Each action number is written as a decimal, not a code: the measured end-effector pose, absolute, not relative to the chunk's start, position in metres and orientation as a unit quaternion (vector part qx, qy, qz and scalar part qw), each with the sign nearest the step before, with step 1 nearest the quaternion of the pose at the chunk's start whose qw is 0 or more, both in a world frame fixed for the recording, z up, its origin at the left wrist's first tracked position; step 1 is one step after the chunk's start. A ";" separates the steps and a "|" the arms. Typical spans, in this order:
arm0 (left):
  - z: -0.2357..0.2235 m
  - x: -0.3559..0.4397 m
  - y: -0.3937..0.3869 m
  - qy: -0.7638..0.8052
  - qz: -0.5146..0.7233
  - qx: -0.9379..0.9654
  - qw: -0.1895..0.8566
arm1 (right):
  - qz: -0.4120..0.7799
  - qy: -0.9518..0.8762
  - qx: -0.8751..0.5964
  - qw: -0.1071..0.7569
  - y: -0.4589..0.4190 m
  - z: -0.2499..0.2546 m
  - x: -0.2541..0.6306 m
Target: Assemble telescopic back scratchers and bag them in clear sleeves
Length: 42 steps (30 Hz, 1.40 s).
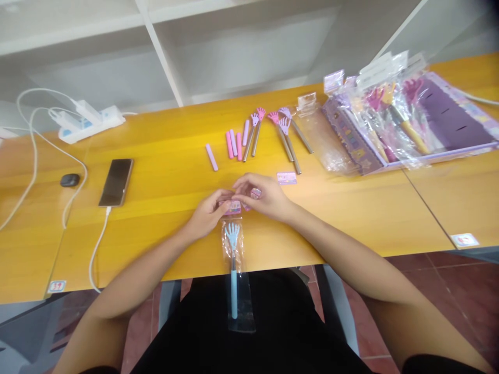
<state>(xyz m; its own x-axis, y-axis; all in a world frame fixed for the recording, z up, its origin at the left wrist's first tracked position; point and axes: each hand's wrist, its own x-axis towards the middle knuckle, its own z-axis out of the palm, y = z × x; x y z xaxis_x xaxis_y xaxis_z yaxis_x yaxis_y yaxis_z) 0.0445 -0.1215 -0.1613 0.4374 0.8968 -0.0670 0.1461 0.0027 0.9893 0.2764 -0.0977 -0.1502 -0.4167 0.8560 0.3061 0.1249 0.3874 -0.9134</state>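
My left hand [210,212] is closed on the pink printed header card [233,208] at the top of a clear plastic bag [245,301]. Inside the bag lies a light blue back scratcher [234,280], hand-shaped end up; the bag's lower end hangs past the table edge over my lap. Meeting the left fingertips, my right hand [268,197] is curled, and a small printed card [255,193] shows between its thumb and fingers. Its fingertips partly hide where the cards meet. Just beyond the right hand, another printed card [286,178] lies flat on the table.
Several pink and purple back scratchers [290,143] and loose handle sleeves [211,157] lie farther back. At right, a purple display box [460,114] holds bagged scratchers, with clear bags [331,150] beside it. A phone [116,182] on a cable, black earbud case [70,180] and power strip [93,124] are left.
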 end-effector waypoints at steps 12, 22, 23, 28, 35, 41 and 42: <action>-0.165 0.042 -0.126 0.431 0.280 0.646 0.564 | 0.419 -0.713 -0.361 0.431 -0.100 -0.147 0.279; -0.159 0.037 -0.126 0.414 0.253 0.673 0.558 | 0.435 -0.765 -0.325 0.345 -0.094 -0.154 0.282; -0.158 0.036 -0.126 0.403 0.251 0.672 0.568 | 0.439 -0.769 -0.321 0.337 -0.093 -0.154 0.282; -0.159 0.034 -0.122 0.381 0.273 0.645 0.604 | 0.461 -0.772 -0.302 0.316 -0.093 -0.149 0.285; -0.166 0.036 -0.124 0.407 0.242 0.628 0.617 | 0.491 -0.771 -0.323 0.246 -0.095 -0.149 0.290; -0.168 0.033 -0.123 0.386 0.218 0.604 0.663 | 0.598 -0.710 -0.319 0.192 -0.098 -0.155 0.292; -0.168 0.033 -0.123 0.388 0.213 0.602 0.665 | 0.605 -0.707 -0.313 0.192 -0.099 -0.155 0.291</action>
